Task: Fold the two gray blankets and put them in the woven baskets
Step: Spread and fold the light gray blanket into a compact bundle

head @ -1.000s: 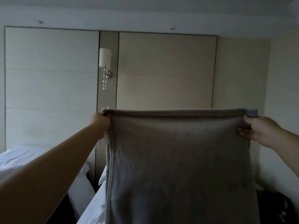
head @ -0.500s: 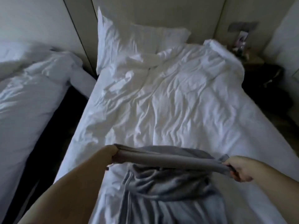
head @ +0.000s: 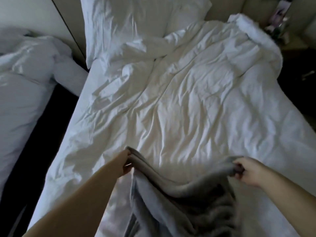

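- Soft gray fleece blanket (head: 172, 199): doubled layers, top edge sagging between the 2 hands, rest bunched in loose folds at the near end of the rumpled white duvet (head: 196, 106).
- Left hand (head: 125, 162): fingers curled, gripping the blanket's left corner.
- Right hand (head: 248, 171): pinching the right corner.
- White pillow (head: 130, 23) at bed head.
- Woven baskets: out of view.

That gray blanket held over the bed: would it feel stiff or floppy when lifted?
Probably very floppy: the gray blanket sags in a curve between the left hand and right hand. It likely bunches rather than keeps shape, since its lower part lies in loose folds on the bed. Seems light: corner grips alone hold it.
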{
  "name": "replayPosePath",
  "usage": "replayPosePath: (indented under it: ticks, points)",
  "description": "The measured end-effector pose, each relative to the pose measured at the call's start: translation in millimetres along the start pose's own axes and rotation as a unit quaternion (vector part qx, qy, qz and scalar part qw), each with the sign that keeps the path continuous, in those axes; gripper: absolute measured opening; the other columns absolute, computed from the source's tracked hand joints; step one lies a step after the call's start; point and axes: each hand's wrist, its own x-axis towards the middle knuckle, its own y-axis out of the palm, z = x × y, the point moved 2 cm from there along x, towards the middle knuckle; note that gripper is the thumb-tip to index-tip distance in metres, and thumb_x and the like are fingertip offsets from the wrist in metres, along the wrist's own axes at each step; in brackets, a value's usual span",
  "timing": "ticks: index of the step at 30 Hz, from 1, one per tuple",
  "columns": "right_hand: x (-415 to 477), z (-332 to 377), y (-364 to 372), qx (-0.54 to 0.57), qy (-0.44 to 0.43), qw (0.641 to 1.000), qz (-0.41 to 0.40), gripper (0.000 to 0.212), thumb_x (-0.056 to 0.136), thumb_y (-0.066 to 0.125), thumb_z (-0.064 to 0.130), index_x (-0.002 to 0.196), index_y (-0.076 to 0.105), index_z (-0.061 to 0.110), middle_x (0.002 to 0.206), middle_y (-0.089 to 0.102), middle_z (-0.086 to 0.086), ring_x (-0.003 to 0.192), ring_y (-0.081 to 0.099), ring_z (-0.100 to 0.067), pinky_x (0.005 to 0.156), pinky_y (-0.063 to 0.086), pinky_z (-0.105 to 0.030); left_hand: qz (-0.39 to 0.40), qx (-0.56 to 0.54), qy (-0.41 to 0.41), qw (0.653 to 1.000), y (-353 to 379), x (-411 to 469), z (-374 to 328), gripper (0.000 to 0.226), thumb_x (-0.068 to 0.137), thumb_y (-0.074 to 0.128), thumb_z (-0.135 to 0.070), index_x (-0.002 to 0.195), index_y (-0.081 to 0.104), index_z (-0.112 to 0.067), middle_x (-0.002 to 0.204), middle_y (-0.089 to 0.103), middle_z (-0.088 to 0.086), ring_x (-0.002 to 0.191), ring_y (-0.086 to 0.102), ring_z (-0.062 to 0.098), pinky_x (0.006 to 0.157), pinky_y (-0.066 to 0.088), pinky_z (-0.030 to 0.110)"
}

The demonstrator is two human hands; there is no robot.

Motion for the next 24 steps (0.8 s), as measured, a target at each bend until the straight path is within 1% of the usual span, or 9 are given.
replayPosePath:
  ticks: [3,6,8,13,15,17,19,21,24]
  points:
    - [22,146,35,0.073,-0.180,0.981,0.018,0.023,0.095,0.039,-0.004,0.081,0.051,0.010,0.068,0.049,-0.008,0.062,0.052,-0.016,0.040,0.048,-0.017,-0.053,-0.034,0.161,0.985,52,33,-132,0.020,0.094,0.053,-0.023,0.094,0.057,-0.004,0.077,0.057,0.015,0.063,0.056,0.025,0.051,0.049,0.025]
    - [34,225,61,0.138,-0.298,0.944,0.036,0.020,0.099,0.040,0.005,0.103,0.052,0.020,0.089,0.055,0.003,0.096,0.056,-0.019,0.081,0.051,-0.023,-0.111,-0.008,0.316,0.942,78,52,-201,0.046,0.095,0.051,-0.029,0.136,0.041,-0.010,0.129,0.054,0.016,0.114,0.057,0.031,0.094,0.049,0.037]
    - [46,237,74,0.128,-0.328,0.935,0.036,0.020,0.098,0.043,0.010,0.097,0.055,0.026,0.085,0.055,0.009,0.092,0.055,-0.017,0.095,0.043,-0.030,-0.112,0.015,0.322,0.940,84,67,-205,0.059,0.095,0.053,-0.035,0.145,0.031,-0.013,0.140,0.047,0.011,0.122,0.052,0.029,0.091,0.045,0.029]
    - [107,179,58,-0.110,-0.274,0.953,-0.074,0.007,0.092,0.056,0.022,0.086,0.054,0.025,0.073,0.044,-0.003,0.069,0.044,-0.020,0.064,0.037,-0.031,-0.120,0.164,0.248,0.947,78,104,-135,0.062,0.087,0.062,-0.044,0.132,0.047,-0.003,0.091,0.059,0.008,0.061,0.051,0.015,0.053,0.044,0.025]
    - [131,135,40,-0.186,-0.203,0.951,-0.140,0.007,0.092,0.059,0.022,0.088,0.057,0.016,0.076,0.050,-0.007,0.074,0.049,-0.025,0.067,0.042,-0.031,-0.095,0.196,0.154,0.964,69,119,-95,0.062,0.082,0.069,-0.046,0.116,0.060,0.004,0.083,0.061,0.012,0.070,0.059,0.024,0.061,0.053,0.032]
    - [148,82,30,-0.150,-0.067,0.982,-0.092,0.017,0.094,0.058,0.022,0.088,0.062,0.007,0.075,0.060,-0.012,0.068,0.055,-0.026,0.057,0.050,-0.028,-0.052,0.196,0.051,0.978,67,125,-55,0.056,0.079,0.073,-0.046,0.108,0.066,0.002,0.083,0.065,0.016,0.072,0.063,0.029,0.050,0.056,0.026]
    - [150,40,27,-0.124,0.028,0.992,-0.029,0.028,0.094,0.056,0.028,0.088,0.064,0.002,0.066,0.069,-0.012,0.066,0.062,-0.028,0.047,0.054,-0.027,-0.005,0.193,0.005,0.981,70,126,-26,0.053,0.080,0.074,-0.037,0.111,0.064,0.005,0.096,0.067,0.023,0.083,0.066,0.035,0.066,0.060,0.038]
    - [151,24,25,-0.153,0.056,0.987,0.003,0.027,0.095,0.056,0.026,0.092,0.064,0.000,0.059,0.070,-0.010,0.054,0.068,-0.024,0.048,0.054,-0.029,0.013,0.255,0.023,0.967,74,124,-20,0.046,0.084,0.072,-0.025,0.113,0.061,0.009,0.105,0.065,0.025,0.094,0.065,0.035,0.083,0.056,0.043]
    - [160,44,21,-0.164,-0.070,0.984,-0.024,0.019,0.094,0.057,0.014,0.102,0.063,-0.002,0.077,0.073,-0.011,0.057,0.067,-0.023,0.060,0.057,-0.028,-0.004,0.250,0.150,0.956,79,120,-47,0.032,0.087,0.066,-0.013,0.111,0.062,0.008,0.092,0.062,0.020,0.080,0.059,0.026,0.064,0.050,0.030]
